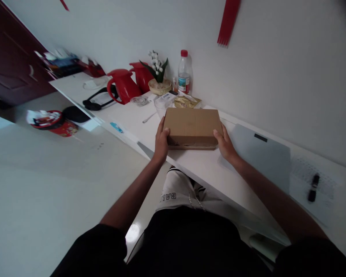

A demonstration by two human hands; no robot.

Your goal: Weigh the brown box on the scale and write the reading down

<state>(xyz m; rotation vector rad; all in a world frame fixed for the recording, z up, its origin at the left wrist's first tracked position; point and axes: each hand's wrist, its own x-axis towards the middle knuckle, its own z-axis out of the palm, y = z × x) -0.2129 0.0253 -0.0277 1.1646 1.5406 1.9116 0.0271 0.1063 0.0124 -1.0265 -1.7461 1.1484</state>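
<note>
A closed brown cardboard box (193, 123) is at the near edge of the white table (190, 161), right in front of me. My left hand (162, 140) grips its left end, thumb on the front corner and fingers along the side. At the opposite end, my right hand (225, 144) holds the box the same way, its thumb at the front right corner. Whether the box rests fully on the table or is slightly lifted, I cannot tell. Behind it lie a gold packet (187, 101) and a clear plastic cup (162, 105), partly hidden by the box.
On the right lie a grey laptop-like slab (259, 154), a printed sheet (314, 177) and a black object (314, 187). Red jugs (123, 85), a potted plant (159, 82), a bottle (184, 73) and black headphones (99, 100) stand left and behind. A red bin (65, 129) is on the floor.
</note>
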